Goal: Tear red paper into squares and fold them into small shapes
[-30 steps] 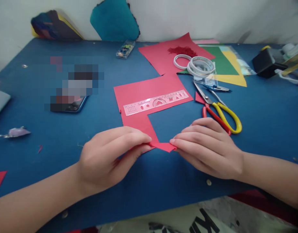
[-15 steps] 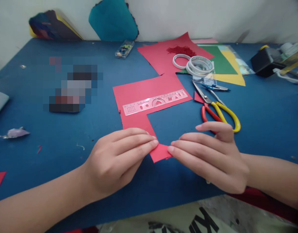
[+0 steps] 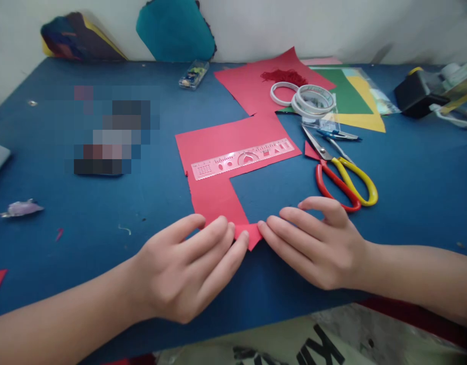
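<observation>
A cut red paper sheet lies on the blue table, with a clear pink stencil ruler across it. My left hand lies flat on the sheet's near corner, fingers stretched out and pressing it down. My right hand rests beside it, its fingertips touching the folded red tip from the right. Both hands have their fingers flat and hold nothing.
Red and yellow scissors lie just behind my right hand. Tape rolls, more red paper, green and yellow sheets and a black device sit at the back right. A small purple object lies at the left.
Both hands have flattened onto the table. The red corner, lifted and pinched earlier, is now pressed down and only a small tip shows between the fingertips.
</observation>
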A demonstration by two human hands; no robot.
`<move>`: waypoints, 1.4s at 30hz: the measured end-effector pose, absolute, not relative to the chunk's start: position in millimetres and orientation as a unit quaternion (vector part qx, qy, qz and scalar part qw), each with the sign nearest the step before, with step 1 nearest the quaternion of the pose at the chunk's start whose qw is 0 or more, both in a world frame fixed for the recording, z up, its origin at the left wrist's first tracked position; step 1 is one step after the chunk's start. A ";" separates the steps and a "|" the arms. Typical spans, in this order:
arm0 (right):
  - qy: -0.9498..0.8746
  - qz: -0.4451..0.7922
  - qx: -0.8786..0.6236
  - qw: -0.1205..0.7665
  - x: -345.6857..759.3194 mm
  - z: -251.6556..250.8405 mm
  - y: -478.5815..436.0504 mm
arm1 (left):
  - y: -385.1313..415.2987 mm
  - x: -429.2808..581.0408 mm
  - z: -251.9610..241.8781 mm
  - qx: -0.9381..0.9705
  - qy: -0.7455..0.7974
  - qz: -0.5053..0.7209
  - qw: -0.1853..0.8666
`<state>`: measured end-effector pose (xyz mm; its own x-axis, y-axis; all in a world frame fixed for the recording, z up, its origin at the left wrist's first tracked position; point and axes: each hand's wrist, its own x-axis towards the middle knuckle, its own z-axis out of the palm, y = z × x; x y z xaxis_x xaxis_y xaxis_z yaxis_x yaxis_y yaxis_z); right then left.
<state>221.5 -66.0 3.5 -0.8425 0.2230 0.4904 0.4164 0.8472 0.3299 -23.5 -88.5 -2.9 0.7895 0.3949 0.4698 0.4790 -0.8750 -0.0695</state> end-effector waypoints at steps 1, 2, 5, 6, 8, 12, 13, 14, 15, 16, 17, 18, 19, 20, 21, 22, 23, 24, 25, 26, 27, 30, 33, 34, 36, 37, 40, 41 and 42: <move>-0.939 -0.211 -0.169 0.213 221.1 3.9 -65.9 | -89.2 -23.7 -4.2 -0.944 -0.225 -0.226 0.089; -0.943 -0.204 -0.162 0.207 221.1 4.5 -65.8 | -89.3 -23.7 -5.3 -0.944 -0.223 -0.227 0.084; -0.955 -0.164 -0.156 0.190 221.8 6.6 -65.8 | -86.9 -22.3 -6.8 -0.941 -0.233 -0.239 0.060; -0.958 -0.146 -0.159 0.186 222.2 7.2 -65.9 | -85.6 -21.4 -6.5 -0.939 -0.238 -0.242 0.054; -0.963 -0.114 -0.168 0.180 222.6 8.1 -65.7 | -82.9 -19.2 -4.9 -0.937 -0.245 -0.243 0.052; -0.967 -0.083 -0.171 0.172 222.6 10.1 -63.9 | -79.6 -15.1 0.7 -0.936 -0.263 -0.225 0.053; -0.967 -0.081 -0.171 0.169 222.4 10.6 -63.5 | -79.1 -14.3 1.8 -0.937 -0.265 -0.223 0.050; -0.968 -0.080 -0.171 0.165 222.1 11.1 -63.1 | -78.5 -13.6 2.5 -0.937 -0.266 -0.221 0.047; -0.969 -0.080 -0.172 0.160 221.8 11.6 -62.9 | -77.8 -13.0 2.7 -0.937 -0.266 -0.222 0.043; -0.969 -0.080 -0.171 0.160 221.6 12.0 -62.8 | -76.9 -12.6 2.6 -0.937 -0.266 -0.225 0.039; -0.968 -0.081 -0.172 0.161 221.3 12.3 -63.0 | -75.9 -12.3 2.0 -0.935 -0.267 -0.231 0.033; -0.968 -0.080 -0.174 0.162 221.2 12.5 -63.3 | -74.8 -12.1 1.3 -0.933 -0.270 -0.235 0.023; -0.968 -0.079 -0.175 0.161 221.1 12.5 -63.8 | -73.6 -12.0 0.6 -0.931 -0.275 -0.241 0.011; -0.968 -0.077 -0.177 0.160 221.3 12.3 -64.5 | -72.3 -12.0 0.0 -0.928 -0.279 -0.248 -0.003; -0.969 -0.074 -0.179 0.157 221.6 11.9 -65.3 | -71.2 -12.2 -0.4 -0.925 -0.283 -0.253 -0.017; -0.969 -0.071 -0.181 0.155 222.1 11.3 -66.2 | -70.1 -12.5 -0.6 -0.923 -0.285 -0.257 -0.030; -0.968 -0.069 -0.183 0.156 222.8 10.4 -67.2 | -69.3 -12.9 -0.6 -0.922 -0.284 -0.259 -0.041; -0.967 -0.067 -0.187 0.160 223.4 9.3 -68.1 | -68.8 -13.5 -0.4 -0.922 -0.283 -0.259 -0.049; -0.965 -0.065 -0.192 0.165 224.1 8.2 -68.9 | -68.5 -14.2 -0.1 -0.921 -0.284 -0.260 -0.052; -0.964 -0.063 -0.197 0.170 224.5 7.1 -69.5 | -68.6 -14.9 0.2 -0.921 -0.284 -0.261 -0.051; -0.961 -0.063 -0.201 0.177 224.7 6.2 -69.7 | -68.8 -15.6 0.6 -0.921 -0.284 -0.263 -0.048; -0.953 -0.062 -0.210 0.209 223.1 5.5 -68.0 | -69.9 -16.3 2.1 -0.917 -0.289 -0.271 -0.052; -0.939 0.002 -0.238 0.249 219.0 7.9 -63.2 | -69.5 -14.6 4.9 -0.884 -0.341 -0.290 -0.130; -0.930 0.051 -0.258 0.258 217.8 8.8 -61.2 | -69.0 -13.9 5.9 -0.869 -0.362 -0.295 -0.163; -0.903 0.151 -0.298 0.270 217.0 10.7 -57.0 | -67.9 -12.5 7.1 -0.847 -0.386 -0.302 -0.206; -0.893 0.178 -0.308 0.276 217.7 11.5 -55.3 | -67.5 -12.1 7.3 -0.843 -0.387 -0.304 -0.215; -0.921 0.101 -0.254 0.277 223.4 15.1 -56.9 | -68.2 -10.8 7.5 -0.809 -0.427 -0.348 -0.204; -0.937 0.040 -0.226 0.264 225.4 16.6 -60.7 | -69.3 -10.1 8.1 -0.781 -0.461 -0.370 -0.205; -0.945 -0.025 -0.206 0.254 226.7 18.2 -66.1 | -70.7 -9.2 9.1 -0.750 -0.493 -0.386 -0.213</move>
